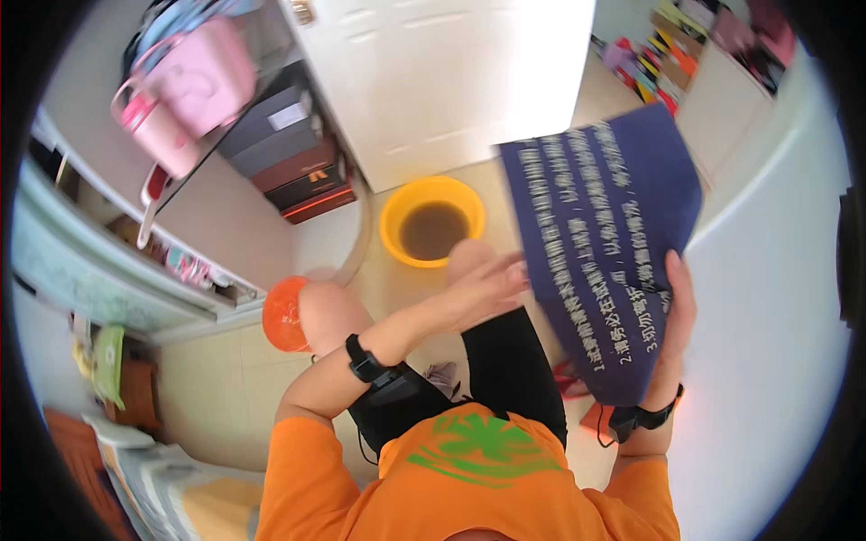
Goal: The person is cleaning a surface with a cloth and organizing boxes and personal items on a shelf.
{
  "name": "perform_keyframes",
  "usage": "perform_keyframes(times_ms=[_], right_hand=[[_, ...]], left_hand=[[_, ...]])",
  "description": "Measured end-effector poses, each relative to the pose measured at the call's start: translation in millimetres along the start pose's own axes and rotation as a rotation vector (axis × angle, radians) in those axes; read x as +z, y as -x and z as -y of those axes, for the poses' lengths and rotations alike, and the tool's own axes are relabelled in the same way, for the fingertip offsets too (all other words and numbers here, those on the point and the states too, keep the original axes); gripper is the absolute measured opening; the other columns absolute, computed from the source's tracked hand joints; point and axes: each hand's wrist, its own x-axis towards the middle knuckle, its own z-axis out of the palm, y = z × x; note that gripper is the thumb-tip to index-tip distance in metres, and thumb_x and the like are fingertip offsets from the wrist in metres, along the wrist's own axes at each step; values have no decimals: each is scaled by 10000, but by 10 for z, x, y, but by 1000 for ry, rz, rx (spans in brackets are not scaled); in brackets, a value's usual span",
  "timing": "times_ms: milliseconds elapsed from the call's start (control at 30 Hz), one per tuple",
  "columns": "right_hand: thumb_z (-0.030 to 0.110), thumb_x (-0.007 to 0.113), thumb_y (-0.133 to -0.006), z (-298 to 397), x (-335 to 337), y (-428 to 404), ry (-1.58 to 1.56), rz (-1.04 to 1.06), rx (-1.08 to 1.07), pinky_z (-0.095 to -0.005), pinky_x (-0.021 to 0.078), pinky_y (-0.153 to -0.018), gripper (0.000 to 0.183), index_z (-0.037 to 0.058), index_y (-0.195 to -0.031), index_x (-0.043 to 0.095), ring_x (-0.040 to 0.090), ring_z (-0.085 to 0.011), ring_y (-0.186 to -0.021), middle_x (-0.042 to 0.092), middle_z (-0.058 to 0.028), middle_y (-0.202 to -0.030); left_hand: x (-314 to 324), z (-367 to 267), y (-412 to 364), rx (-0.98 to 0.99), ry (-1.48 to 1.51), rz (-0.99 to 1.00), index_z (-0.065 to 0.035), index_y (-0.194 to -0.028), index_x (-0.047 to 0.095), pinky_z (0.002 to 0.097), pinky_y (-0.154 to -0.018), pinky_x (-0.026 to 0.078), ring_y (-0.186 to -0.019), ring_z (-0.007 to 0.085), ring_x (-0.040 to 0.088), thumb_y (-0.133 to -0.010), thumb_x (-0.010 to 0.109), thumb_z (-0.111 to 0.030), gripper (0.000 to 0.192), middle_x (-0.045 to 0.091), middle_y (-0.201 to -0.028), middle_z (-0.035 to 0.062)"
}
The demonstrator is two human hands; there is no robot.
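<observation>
My right hand (680, 304) grips a bent dark blue sheet (602, 203) by its right edge. Rows of pale printed writing cover the side facing me. At the sheet's left edge is my left hand (490, 284), blurred, with its fingertips close to the edge; whether they touch or pinch it is not clear. Beyond my knees a yellow plastic basin (391, 237) stands on the floor, with dark, murky liquid (434, 231) in it. An orange-red plastic container (284, 314) is beside my left knee, partly hidden by it.
A white door (446, 74) rises behind the basin. Stacked shoe boxes (284, 149), a pink case (203, 78) and a pink bottle (159, 135) occupy the shelving at left. A pale smooth surface (758, 324) runs along my right. Patterned fabric (183, 487) lies at lower left.
</observation>
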Motion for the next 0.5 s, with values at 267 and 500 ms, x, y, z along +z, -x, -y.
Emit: perform_keyframes(times_ms=[267,500], right_hand=[[92,639,-854,-813,593,-587,373,317,124,-263,493,-790,372,-18,-1188,519,613,-135,-889,639,-91,-1016],[160,712,-808,-1525,1021,-903,783,625,8,-274,443,-869,449,-19,-1180,534,571,-156,-998,600,-90,-1087]], left_hand=[[-482,-624,636,415,626,26,-108,-1459,168,572,-1000,353,-1297,319,386,-830,568,-595,890,347,-1433,130],[-968,-475,846,233,305,-335,-11,-1286,468,316,-950,457,-1081,182,579,-926,541,-273,451,583,-1205,88]])
